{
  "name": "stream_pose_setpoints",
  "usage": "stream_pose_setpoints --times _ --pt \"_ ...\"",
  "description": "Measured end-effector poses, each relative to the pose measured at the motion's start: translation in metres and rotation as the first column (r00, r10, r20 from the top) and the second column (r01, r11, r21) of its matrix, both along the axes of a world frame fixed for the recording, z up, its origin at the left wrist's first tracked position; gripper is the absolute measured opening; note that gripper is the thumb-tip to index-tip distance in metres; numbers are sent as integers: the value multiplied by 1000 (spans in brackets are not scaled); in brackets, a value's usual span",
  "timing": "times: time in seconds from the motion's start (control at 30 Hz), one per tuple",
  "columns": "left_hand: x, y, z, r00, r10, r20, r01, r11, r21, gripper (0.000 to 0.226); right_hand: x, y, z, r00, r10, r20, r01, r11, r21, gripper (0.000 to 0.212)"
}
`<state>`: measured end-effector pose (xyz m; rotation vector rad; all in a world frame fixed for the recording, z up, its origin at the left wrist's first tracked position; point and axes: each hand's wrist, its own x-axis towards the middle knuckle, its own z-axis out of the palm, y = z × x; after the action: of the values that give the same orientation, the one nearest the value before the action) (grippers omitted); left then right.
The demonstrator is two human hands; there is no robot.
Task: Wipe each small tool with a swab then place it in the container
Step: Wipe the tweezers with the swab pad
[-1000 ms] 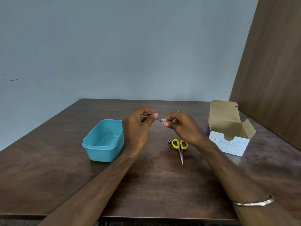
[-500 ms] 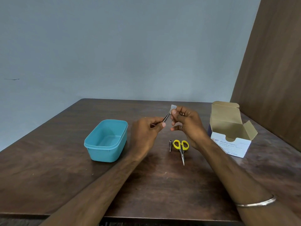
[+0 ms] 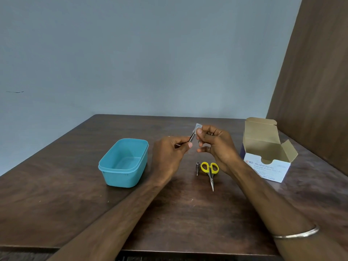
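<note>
Left hand (image 3: pixel 169 153) pinches a thin metal tool (image 3: pixel 192 137), probably tweezers, by its lower end; tip points up and to the right. Right hand (image 3: pixel 216 146) grips a small pale swab (image 3: pixel 197 127) between thumb and fingers, folded over the tool's upper tip. Both held in the air above the desk (image 3: pixel 188 213), just right of the container (image 3: pixel 123 162).

Progress, as judged: wipe of the first tool is under way, at its tip end. Container appears to hold nothing, so no tool has been put away yet.

Left to do: put this tool in the container, then the two others. Yellow-handled scissors (image 3: pixel 210 171) lie on the desk below the right hand, blades toward the person. A small dark metal tool (image 3: pixel 197 166) lies just beside them on the left; type too small to tell. Neither is being touched.

Swab box (image 3: pixel 267 166) stands open at the right, well apart from the container.
</note>
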<state>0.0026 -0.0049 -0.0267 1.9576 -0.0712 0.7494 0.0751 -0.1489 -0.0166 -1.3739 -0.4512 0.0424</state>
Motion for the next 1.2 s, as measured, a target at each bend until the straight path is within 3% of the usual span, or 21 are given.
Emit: stream_pose_setpoints --times 0.23,0.47,0.67,0.77,0.97,1.1,1.2 --pt "-1 3 1 999 20 25 -20 1000 4 24 -3 3 -2 999 17 48 -10 991 -133 16" --pt "0 1 0 1000 -3 -12 4 1000 25 24 0 -1 0 1000 -21 4 21 1000 -17 8" --pt "-1 0 3 1000 20 -12 -20 998 57 22 2 -2 0 1000 -23 -15 23 1000 -6 9" --pt "-2 -1 4 998 65 -6 -64 991 120 21 2 -4 1 998 -35 44 38 997 -73 8" --pt "-4 -1 5 987 155 -50 -129 930 344 22 8 -6 -3 957 -113 267 194 933 -303 6" --pt "-6 0 6 974 213 -79 -182 940 287 19 14 -8 -5 935 -234 268 301 921 -246 4" --pt "-8 -2 9 968 243 -60 -220 941 258 17 17 -11 -8 907 -304 290 376 896 -235 14"
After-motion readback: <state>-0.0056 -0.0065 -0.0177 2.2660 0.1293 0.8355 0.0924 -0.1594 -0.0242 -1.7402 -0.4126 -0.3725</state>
